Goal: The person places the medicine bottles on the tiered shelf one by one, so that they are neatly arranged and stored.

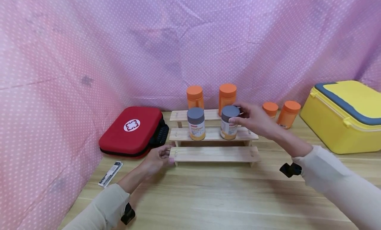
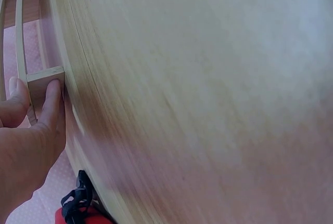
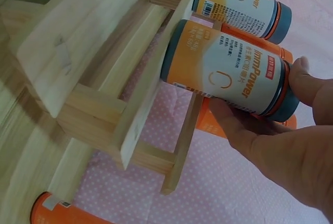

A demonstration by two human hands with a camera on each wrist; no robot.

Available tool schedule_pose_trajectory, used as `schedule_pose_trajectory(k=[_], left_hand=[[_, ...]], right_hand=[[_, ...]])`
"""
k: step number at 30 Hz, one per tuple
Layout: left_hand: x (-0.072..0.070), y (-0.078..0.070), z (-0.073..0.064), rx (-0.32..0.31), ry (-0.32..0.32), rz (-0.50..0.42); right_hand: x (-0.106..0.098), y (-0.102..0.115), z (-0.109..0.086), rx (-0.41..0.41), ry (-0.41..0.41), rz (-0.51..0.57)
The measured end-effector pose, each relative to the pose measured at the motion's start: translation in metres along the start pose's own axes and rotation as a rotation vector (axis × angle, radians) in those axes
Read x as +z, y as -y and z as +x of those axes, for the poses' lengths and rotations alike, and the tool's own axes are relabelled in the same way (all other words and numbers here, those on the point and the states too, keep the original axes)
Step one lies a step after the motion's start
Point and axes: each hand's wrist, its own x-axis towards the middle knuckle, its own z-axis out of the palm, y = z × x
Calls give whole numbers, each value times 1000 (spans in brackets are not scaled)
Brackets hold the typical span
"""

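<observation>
A three-step wooden rack (image 1: 214, 154) stands on the table. My right hand (image 1: 259, 120) grips a grey-lidded supplement jar (image 1: 229, 127) by its lid, thumb and fingers on opposite sides. This jar (image 3: 223, 70) is upright at the middle step, its base right at the board, its label reading ImmPower. A matching jar (image 1: 196, 125) stands to its left on the same step. My left hand (image 1: 155, 160) holds the left end of the lowest step; in the left wrist view a finger lies against the wooden leg (image 2: 46, 81). Two orange-capped bottles (image 1: 195, 93) stand on the top step.
A red first-aid case (image 1: 131, 130) lies left of the rack, with a narrow white packet (image 1: 110, 173) before it. Two more orange bottles (image 1: 288, 115) stand right of the rack, beside a yellow box (image 1: 330, 124). A pink dotted cloth (image 1: 148, 58) hangs behind.
</observation>
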Motion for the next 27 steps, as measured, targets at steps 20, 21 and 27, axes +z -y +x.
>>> schedule_pose_trajectory(k=[20,21,27], left_hand=[[-2,-2,-1,19,3,42],[-2,-1,-1,18,4,43],[-1,-1,-1,13,11,32]], right_hand=[[-81,-71,-33,68,-405,-148],[-87,-77,-32,76,-435,-170],[-116,-114,-27,194,-317,-297]])
